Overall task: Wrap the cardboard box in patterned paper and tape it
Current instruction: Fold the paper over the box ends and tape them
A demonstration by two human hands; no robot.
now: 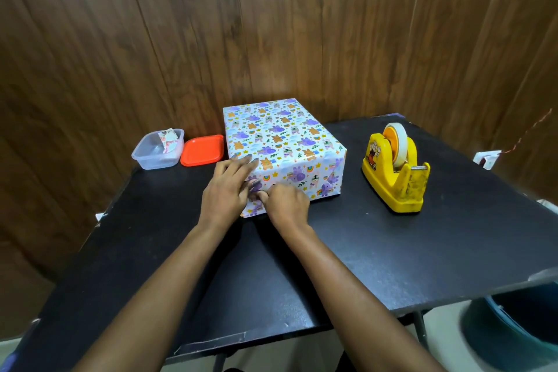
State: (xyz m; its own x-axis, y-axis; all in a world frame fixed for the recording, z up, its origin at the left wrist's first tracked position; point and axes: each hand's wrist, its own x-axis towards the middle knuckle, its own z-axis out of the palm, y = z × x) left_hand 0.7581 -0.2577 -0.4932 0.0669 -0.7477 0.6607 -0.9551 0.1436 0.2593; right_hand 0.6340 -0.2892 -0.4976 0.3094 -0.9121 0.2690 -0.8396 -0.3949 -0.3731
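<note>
— So, where does the box [280, 142] sit?

— On the black table [392, 251], toward its far edge, close to the wood-panelled wall [271, 24]. The patterned paper [271, 127] covers every side that shows: the top, the near side and the right end.

— And the hands?

— Both are at its near left corner. The left hand [226, 190] has its fingers straight and a little spread, with the fingertips on the top of the box near the edge and the palm down by the corner. The right hand [287, 205] is just beside it, low against the near side, and the two thumbs seem to meet. Its fingers are curled with the knuckles toward the camera. The tips are hidden, so one cannot tell whether they pinch the paper or only press it.

— What lies around?

— A yellow tape dispenser [395, 172] with a roll of tape [398, 142] stands to the right of the box, apart from it. To the left lies an orange lid [202, 149], just beside the box. Beyond the lid is a clear tub [157, 151] holding a scrap of paper. A blue bin [513, 326] shows below the table's right corner.
</note>
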